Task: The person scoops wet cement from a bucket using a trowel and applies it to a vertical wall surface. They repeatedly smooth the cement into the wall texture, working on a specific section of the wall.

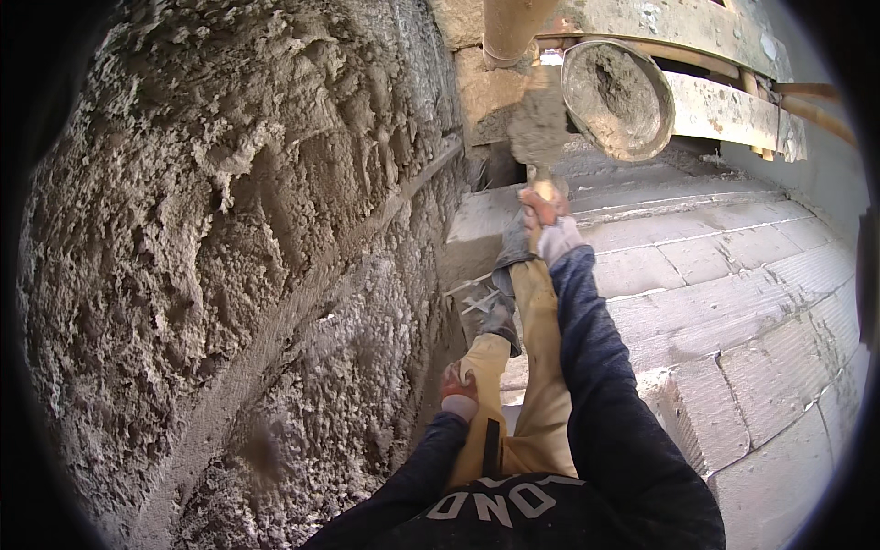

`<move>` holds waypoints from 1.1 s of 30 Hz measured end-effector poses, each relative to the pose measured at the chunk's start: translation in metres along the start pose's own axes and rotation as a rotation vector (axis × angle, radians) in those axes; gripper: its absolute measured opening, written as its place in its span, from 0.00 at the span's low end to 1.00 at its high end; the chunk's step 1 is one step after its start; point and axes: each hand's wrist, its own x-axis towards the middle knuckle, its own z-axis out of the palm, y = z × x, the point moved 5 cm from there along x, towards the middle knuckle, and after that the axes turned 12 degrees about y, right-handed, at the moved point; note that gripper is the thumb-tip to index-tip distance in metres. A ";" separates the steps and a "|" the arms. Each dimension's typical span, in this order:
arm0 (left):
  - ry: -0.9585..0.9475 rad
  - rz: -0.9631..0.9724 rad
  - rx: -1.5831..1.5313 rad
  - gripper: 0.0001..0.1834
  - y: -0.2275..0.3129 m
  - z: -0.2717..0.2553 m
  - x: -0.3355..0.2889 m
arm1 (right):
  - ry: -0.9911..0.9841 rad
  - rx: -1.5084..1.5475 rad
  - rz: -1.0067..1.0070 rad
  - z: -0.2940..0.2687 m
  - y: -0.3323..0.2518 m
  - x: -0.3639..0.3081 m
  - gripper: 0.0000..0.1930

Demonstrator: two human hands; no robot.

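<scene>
My right hand (544,207), in an orange-palmed work glove, is closed around the handle of a trowel (543,183). Grey wet mortar (538,128) covers the trowel's blade, which is blurred by motion. Just right of the blade is a round bucket (587,119) with mortar inside. My left hand (459,385), also gloved, rests against my yellow trouser leg near the knee, its fingers loosely bent and no tool in them. To my left rises a wall (266,183) coated with rough, lumpy mortar.
A smoother raised mortar strip (302,298) runs diagonally across the coated wall. Pale block masonry (752,321) fills the right side. Mortar-spattered wooden planks (724,105) and poles stand beyond the bucket. A tan cylinder (513,32) hangs or stands at the top.
</scene>
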 end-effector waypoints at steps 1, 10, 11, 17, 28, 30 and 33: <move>0.006 -0.003 -0.017 0.25 0.002 -0.002 0.002 | -0.043 0.051 0.056 0.021 0.008 -0.005 0.09; 0.017 -0.046 -0.035 0.29 -0.013 0.006 0.022 | -0.240 0.284 0.175 0.146 0.072 0.069 0.06; 0.017 -0.073 -0.028 0.30 -0.012 0.006 0.022 | -0.213 0.241 0.154 0.159 0.072 0.078 0.06; -0.023 0.061 0.230 0.30 -0.057 0.032 0.014 | 0.319 -0.274 -0.461 0.194 0.072 0.143 0.18; 0.056 -0.143 0.104 0.28 -0.008 0.009 0.020 | -0.060 -0.518 -0.441 0.235 0.064 0.113 0.24; 0.031 -0.137 0.113 0.29 0.005 0.006 0.029 | -0.017 -0.573 -0.391 0.204 0.080 0.128 0.24; 0.012 -0.123 0.142 0.30 0.011 -0.001 0.040 | 0.158 -0.606 -0.605 0.179 0.120 0.183 0.22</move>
